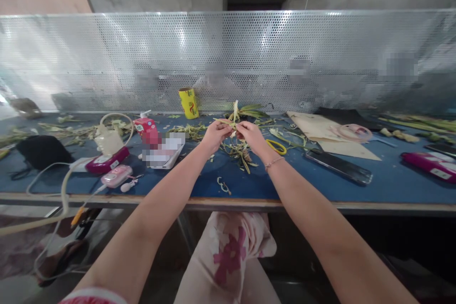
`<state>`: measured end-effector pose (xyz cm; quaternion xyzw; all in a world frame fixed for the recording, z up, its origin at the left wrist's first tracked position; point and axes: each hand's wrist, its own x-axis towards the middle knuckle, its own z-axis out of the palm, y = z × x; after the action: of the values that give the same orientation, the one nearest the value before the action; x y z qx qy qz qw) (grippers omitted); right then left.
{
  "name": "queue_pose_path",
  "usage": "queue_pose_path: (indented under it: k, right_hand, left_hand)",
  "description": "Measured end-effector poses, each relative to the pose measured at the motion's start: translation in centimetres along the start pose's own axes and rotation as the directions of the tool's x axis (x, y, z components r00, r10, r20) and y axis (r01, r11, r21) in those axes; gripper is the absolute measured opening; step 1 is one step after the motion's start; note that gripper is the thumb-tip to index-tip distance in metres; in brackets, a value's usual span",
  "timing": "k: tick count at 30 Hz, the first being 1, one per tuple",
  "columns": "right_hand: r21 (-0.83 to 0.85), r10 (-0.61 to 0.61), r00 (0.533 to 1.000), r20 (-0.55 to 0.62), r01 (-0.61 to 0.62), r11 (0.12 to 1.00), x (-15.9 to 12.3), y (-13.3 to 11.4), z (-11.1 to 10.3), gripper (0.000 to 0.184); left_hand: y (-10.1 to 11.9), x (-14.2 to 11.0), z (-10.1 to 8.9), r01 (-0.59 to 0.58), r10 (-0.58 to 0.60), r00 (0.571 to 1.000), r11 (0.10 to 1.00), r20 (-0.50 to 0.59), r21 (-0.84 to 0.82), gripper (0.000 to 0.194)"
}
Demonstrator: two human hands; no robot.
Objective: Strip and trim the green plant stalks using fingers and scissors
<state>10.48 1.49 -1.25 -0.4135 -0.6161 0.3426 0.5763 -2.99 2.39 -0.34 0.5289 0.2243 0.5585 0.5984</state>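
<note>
Above the blue table, my left hand (215,135) and my right hand (251,136) meet, fingers pinched together. Between them they grip a small piece made of pale green leaf strips (235,111), one strip standing upright. How the strips are joined is too small to make out. Beneath the hands lies a loose heap of dry plant scraps (242,154). Beside my right wrist are yellow loop handles (277,147), seemingly of scissors. Green leaves (252,111) lie just behind my hands, and a curled pale scrap (223,185) is nearer the table's edge.
On the left are a yellow can-like container (188,103), a pink pump bottle (147,130), a white phone-like device (166,151) and cables. To the right lie brown paper (313,128), a dark phone (338,167) and a magenta case (431,165). A perforated metal screen (228,47) stands behind.
</note>
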Motion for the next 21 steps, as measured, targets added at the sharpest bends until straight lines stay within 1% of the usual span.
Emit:
queue_pose_path:
  k: [3,6,12,18,21]
  right_hand:
    - [0.006,-0.022,1.0,0.008,0.022,1.0,-0.03,-0.05,-0.04,0.023]
    - [0.023,-0.018,1.0,0.006,0.018,1.0,0.01,0.0,-0.05,0.023]
    - [0.019,-0.042,0.999,-0.012,0.043,0.999,0.11,0.17,-0.05,0.028]
    - [0.0,-0.067,0.998,-0.001,0.067,0.998,0.11,0.09,-0.32,0.03]
    - [-0.014,-0.053,0.999,-0.013,0.053,0.999,0.22,0.19,-0.56,0.031]
  left_hand:
    - [-0.04,0.05,-0.1,0.0,0.0,1.0,1.0,0.005,-0.02,0.03]
    - [-0.04,0.14,-0.24,0.005,-0.005,1.0,0.999,0.016,-0.034,0.029]
    - [0.01,0.32,-0.53,0.034,-0.033,0.998,0.999,0.054,-0.028,0.026]
    - [-0.08,0.38,-0.68,0.026,-0.021,0.993,0.999,0.115,-0.041,0.024]
    - [-0.16,0.44,-0.78,0.014,-0.01,0.994,0.999,0.109,-0.042,0.024]
